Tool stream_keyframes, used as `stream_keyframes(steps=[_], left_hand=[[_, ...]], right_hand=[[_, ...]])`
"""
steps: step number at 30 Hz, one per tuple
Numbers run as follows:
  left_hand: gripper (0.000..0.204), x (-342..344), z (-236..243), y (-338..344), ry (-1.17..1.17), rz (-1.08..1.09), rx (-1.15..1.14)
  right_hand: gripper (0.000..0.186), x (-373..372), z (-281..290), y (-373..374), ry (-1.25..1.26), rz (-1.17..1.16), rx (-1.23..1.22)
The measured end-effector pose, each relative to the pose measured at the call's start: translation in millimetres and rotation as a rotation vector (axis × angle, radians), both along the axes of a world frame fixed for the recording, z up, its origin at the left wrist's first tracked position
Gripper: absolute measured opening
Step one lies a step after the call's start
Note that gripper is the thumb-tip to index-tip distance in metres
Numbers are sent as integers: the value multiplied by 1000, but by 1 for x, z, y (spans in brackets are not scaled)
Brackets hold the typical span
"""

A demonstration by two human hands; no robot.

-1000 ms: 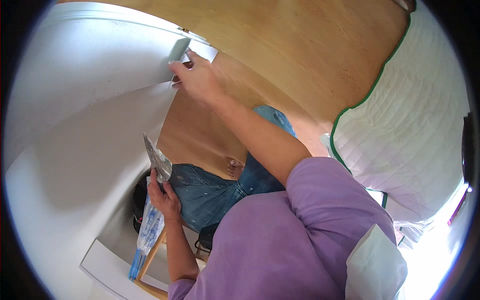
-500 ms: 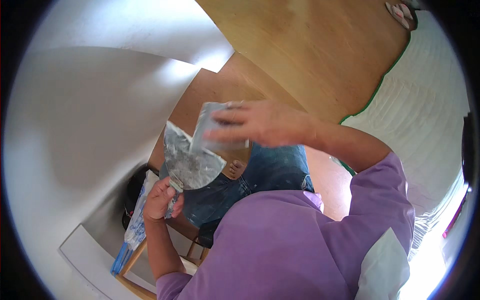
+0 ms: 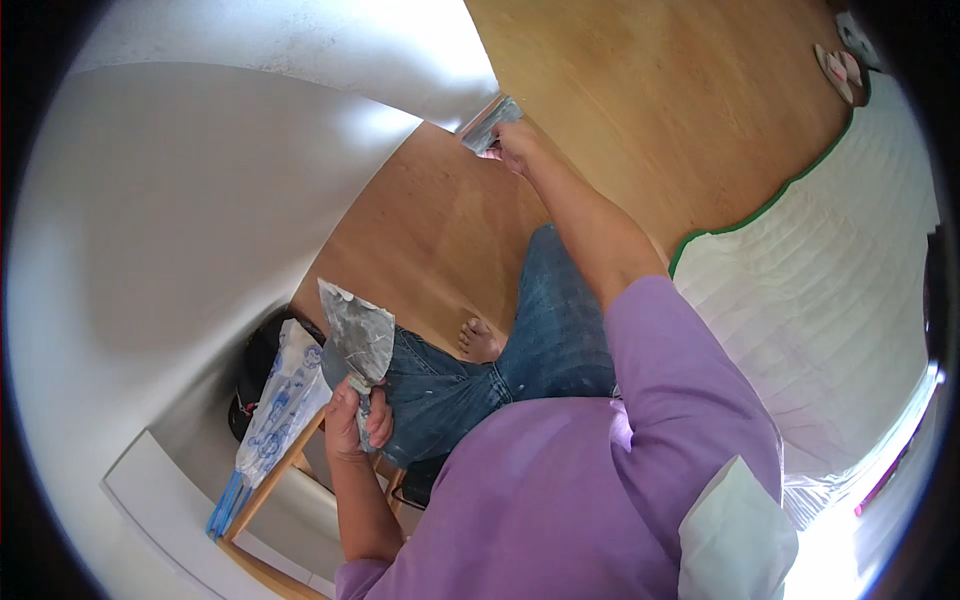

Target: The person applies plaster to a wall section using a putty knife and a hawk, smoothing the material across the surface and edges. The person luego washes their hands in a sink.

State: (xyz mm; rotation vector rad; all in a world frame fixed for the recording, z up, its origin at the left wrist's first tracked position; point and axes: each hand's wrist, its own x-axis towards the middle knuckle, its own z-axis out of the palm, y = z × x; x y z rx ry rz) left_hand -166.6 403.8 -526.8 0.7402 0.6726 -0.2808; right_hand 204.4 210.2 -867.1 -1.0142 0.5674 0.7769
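My left hand (image 3: 357,420) is closed around the handle of a wide putty knife (image 3: 362,335), held upright by my left thigh. Whitish-grey filler smears its fan-shaped metal blade. Stretched far ahead, my right hand (image 3: 515,147) grips a flat rectangular scraper blade (image 3: 490,127). That blade lies against the end edge of the white wall (image 3: 250,170), at the corner where a bright wall face (image 3: 420,50) meets it. My fingers partly cover the scraper's near side.
Left of me stands a wooden-framed stool or chair (image 3: 260,500), beside a printed plastic bag (image 3: 283,390) and a black bag (image 3: 250,375). A white quilted cover (image 3: 800,270) with green edging spreads at right. Slippers (image 3: 832,75) lie far right on the brown floor (image 3: 640,110).
My right hand has moved the scraper away from the putty knife's blade, forward to the wall corner. The putty knife has dropped slightly and turned. My view has shifted a little.
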Motion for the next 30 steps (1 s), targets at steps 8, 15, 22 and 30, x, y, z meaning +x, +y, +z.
stream_keyframes(steps=[8, 15, 22, 30], left_hand=[[50, 8, -1, -1, 30, 20, -50], [49, 18, -7, 5, -28, -69, -75], [48, 33, -17, 14, -94, -156, -54], [34, 46, 11, -11, -186, -200, 316]], right_hand=[[25, 12, 10, 24, -72, -36, 29], [30, 6, 83, 6, -194, 37, 161], [33, -5, 228, -21, -303, 2, 304], [29, -118, 338, -183, -485, -135, 140]])
